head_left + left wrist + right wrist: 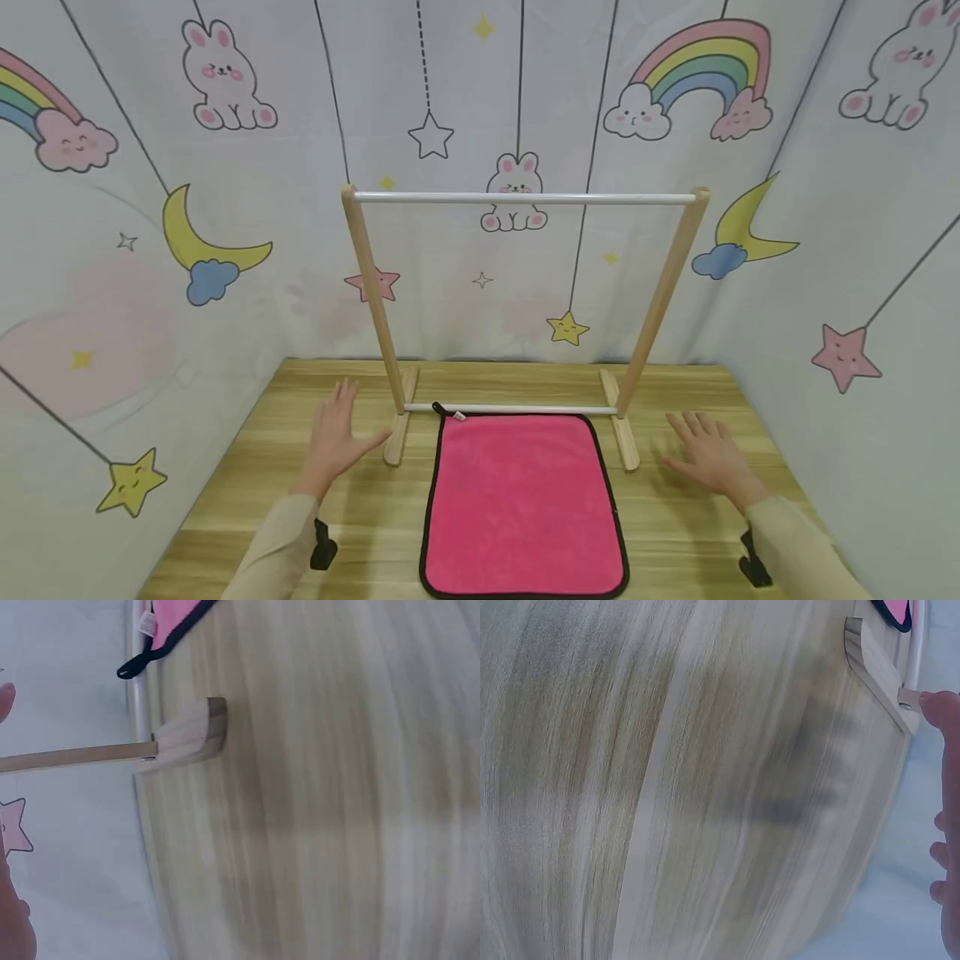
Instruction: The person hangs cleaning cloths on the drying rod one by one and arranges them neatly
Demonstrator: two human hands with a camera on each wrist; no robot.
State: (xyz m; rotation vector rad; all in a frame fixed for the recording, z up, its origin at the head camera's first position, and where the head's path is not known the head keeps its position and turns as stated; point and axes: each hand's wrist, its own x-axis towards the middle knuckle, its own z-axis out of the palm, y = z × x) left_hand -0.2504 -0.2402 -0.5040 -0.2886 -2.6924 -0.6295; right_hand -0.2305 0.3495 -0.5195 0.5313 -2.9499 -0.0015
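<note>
A pink towel (525,500) with black edging lies flat on the wooden table, a black hanging loop (439,409) and a small white tag at its far left corner. Behind it stands a wooden rack (667,283) with a white top bar (525,199) and a white lower bar. To the left of the rack, my left hand (335,437) is held over the table, thumb spread toward the rack's left foot (396,437). My right hand (708,457) hovers right of the rack's right foot (624,442), fingers extended. Both hands hold nothing.
White curtains (480,308) printed with rabbits, stars, moons and rainbows enclose the wood-grain table (360,550) at the back and on both sides. A black strap (322,546) sits on the left wrist, another black strap (753,562) on the right.
</note>
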